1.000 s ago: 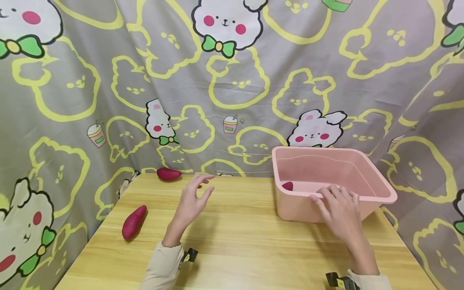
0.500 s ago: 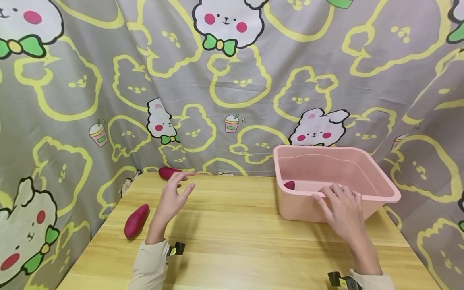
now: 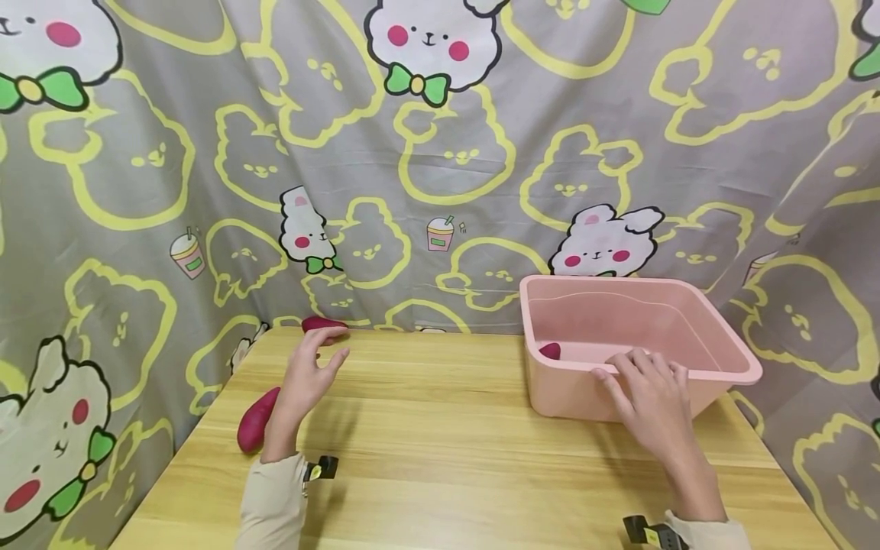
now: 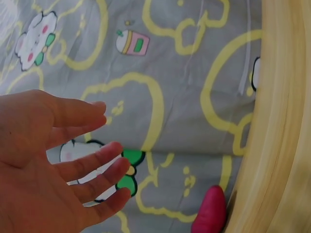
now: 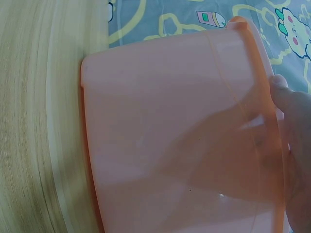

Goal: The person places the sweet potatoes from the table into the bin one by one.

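Observation:
My left hand (image 3: 305, 380) is held over the left part of the table, fingers spread and nothing in it. Just beyond its fingertips, at the table's back edge, lies a purple-red sweet potato (image 3: 320, 324), partly covered by the fingers in the head view; the left wrist view shows this sweet potato (image 4: 211, 211) apart from the hand. A second sweet potato (image 3: 255, 422) lies beside my left wrist. My right hand (image 3: 651, 401) grips the front rim of a pink plastic bin (image 3: 560, 393), thumb outside and fingers over the edge. Inside, part of another sweet potato (image 3: 550, 351) shows.
The wooden table (image 3: 440, 466) carries the bin at its back right. A grey curtain (image 3: 467, 221) with cartoon rabbits and yellow outlines hangs behind it and along both sides.
My left hand has moved left across the table, close to the far sweet potato and partly over the near one in view. The right hand has stayed on the bin's rim.

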A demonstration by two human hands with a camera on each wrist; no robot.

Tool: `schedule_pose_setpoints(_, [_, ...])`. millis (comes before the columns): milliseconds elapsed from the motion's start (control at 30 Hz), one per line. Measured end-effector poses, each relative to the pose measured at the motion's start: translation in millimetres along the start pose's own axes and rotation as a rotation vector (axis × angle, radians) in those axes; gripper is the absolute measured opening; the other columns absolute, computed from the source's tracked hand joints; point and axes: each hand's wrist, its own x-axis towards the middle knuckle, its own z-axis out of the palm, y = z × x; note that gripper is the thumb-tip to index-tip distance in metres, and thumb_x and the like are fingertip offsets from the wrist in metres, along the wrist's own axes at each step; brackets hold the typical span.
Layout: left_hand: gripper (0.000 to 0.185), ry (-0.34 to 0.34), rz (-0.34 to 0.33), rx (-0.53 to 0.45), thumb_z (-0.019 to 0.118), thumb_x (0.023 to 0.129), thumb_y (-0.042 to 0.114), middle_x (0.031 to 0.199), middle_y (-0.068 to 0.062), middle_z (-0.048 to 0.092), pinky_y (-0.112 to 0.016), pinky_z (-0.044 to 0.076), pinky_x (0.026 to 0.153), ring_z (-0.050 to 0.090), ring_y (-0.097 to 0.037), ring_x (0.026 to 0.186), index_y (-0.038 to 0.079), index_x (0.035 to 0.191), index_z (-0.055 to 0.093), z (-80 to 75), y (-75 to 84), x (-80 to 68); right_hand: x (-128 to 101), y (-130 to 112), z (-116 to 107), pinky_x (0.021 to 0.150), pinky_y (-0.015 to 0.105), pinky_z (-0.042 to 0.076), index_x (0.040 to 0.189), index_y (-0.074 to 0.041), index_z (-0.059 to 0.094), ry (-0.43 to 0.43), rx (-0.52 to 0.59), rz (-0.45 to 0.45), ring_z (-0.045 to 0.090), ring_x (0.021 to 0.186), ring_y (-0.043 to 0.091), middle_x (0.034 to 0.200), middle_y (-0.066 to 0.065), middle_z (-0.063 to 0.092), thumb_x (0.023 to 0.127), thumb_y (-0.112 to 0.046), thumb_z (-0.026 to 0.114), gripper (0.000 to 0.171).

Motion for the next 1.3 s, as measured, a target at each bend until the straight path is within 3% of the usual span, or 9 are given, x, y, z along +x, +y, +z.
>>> schedule_pose_setpoints(167, [0.035,-0.004,-0.015,0.035,0.074,0.091,-0.002,0.123,-0.025,0.062,-0.057,0.045,0.092,0.059,-0.043,0.110,-0.001,0.125,0.067,-5.4,-8.2,-1.1,1,-1,0,0.089,0.065,0.027,0.100,-0.015,0.066,0.000,0.005,0.002,0.050,0.100,0.037,0.097,0.008,0.060,0.099,-0.035,0.068,0.020])
schedule_pose_setpoints(700, [0.038,-0.154,-0.153,0.169,0.069,0.096,0.004,0.131,-0.033,0.056,-0.063,0.043,0.097,0.053,-0.050,0.117,-0.006,0.131,0.061,-36.7,-29.9,-8.2,1,-1,0,0.088,0.063,0.026,0.102,-0.015,0.067,0.004,0.012,-0.001,0.050,0.102,0.037,0.097,0.007,0.059,0.098,-0.033,0.069,0.019])
schedule_pose_setpoints(967, [0.042,-0.240,-0.234,0.276,0.070,0.095,0.008,0.126,-0.038,0.056,-0.066,0.044,0.092,0.054,-0.054,0.115,-0.006,0.133,0.059,-48.0,-46.8,-16.4,0,-1,0,0.089,0.063,0.027,0.101,-0.014,0.067,0.004,0.011,0.000,0.050,0.102,0.037,0.097,0.008,0.060,0.098,-0.034,0.069,0.020])
schedule_pose_setpoints(1300, [0.048,-0.301,-0.312,0.336,0.069,0.094,0.014,0.126,-0.039,0.056,-0.067,0.045,0.088,0.053,-0.057,0.115,-0.006,0.135,0.055,-57.7,-63.2,-21.7,0,0,-1,0.089,0.063,0.027,0.101,-0.014,0.067,0.001,0.008,0.001,0.050,0.101,0.037,0.097,0.008,0.061,0.097,-0.034,0.069,0.020])
